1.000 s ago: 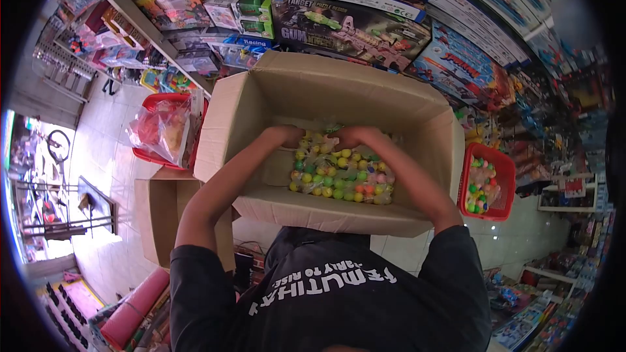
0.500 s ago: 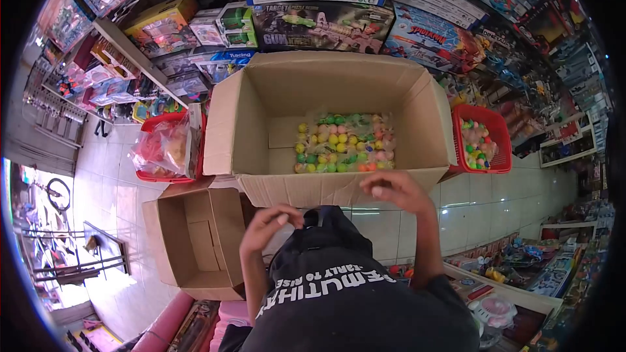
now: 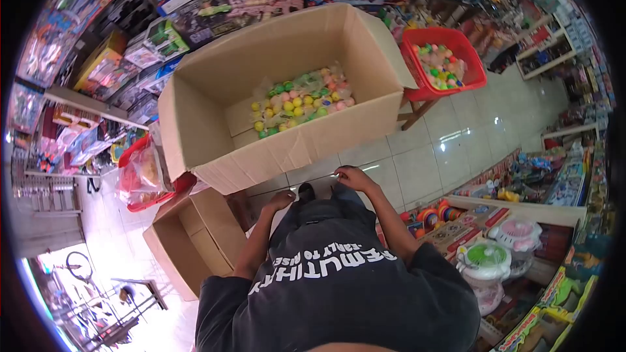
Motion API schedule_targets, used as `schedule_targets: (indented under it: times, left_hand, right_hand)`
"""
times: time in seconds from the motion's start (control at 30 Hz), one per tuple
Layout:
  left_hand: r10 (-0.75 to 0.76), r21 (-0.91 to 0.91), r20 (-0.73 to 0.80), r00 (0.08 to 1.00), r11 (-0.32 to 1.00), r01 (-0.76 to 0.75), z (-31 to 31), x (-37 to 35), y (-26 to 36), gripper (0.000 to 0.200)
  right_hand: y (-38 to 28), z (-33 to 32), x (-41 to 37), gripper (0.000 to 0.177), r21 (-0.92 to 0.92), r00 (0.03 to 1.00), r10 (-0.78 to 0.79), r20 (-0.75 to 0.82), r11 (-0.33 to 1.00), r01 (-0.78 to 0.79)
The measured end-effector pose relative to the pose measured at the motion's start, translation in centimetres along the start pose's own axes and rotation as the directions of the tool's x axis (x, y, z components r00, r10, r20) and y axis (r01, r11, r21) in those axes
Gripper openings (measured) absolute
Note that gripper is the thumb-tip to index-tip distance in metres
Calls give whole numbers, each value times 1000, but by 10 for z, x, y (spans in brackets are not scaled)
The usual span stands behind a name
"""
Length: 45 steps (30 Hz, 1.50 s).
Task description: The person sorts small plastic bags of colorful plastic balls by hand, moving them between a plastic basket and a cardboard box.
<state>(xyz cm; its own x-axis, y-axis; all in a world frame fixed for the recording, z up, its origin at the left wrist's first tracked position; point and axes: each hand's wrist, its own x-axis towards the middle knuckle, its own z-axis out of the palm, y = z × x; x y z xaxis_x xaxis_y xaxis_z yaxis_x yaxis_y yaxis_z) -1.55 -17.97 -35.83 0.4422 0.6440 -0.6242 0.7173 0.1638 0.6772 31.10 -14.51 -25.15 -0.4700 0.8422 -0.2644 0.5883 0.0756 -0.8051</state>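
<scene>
A large cardboard box [image 3: 293, 154] stands open in front of me, with bagged colourful balls [image 3: 303, 101] lying on its bottom. My left hand [image 3: 282, 200] hangs just below the box's near side, fingers loosely curved and nothing visible in them. Close to my right knee is my right hand [image 3: 354, 178], apart from the box, its fingers loosely bent. A pale spot shows at its fingertips, too small to make out; it may be floor glare.
A red basket [image 3: 479, 81] of bagged balls sits right of the box. Another red basket [image 3: 171, 197] with plastic bags is at the left. Below it stands a smaller open carton [image 3: 195, 241]. Shelves of boxed toys line the back; packaged toys [image 3: 486, 257] lie at the right.
Both hands have drawn back from the box's near edge towards my body and lowered. My view has turned and shifted, so the box appears tilted and further left. The balls remain in the box.
</scene>
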Motion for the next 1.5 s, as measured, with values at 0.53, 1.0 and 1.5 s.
schedule_targets:
  times: [0.53,1.0,1.5]
  left_hand:
    - [-326,-341,-79,942,897,282,103,92,46,32]
    - [97,-10,-98,990,995,-99,108,191,283,31]
    - [481,-22,-635,604,770,-637,-19,241,563,18]
  right_hand:
    - [185,-40,-149,37,644,639,768,41,468,-605]
    - [238,-139,-205,30,957,596,800,72,112,-266]
    - [137,-388,-95,30,875,903,378,-204,484,-5]
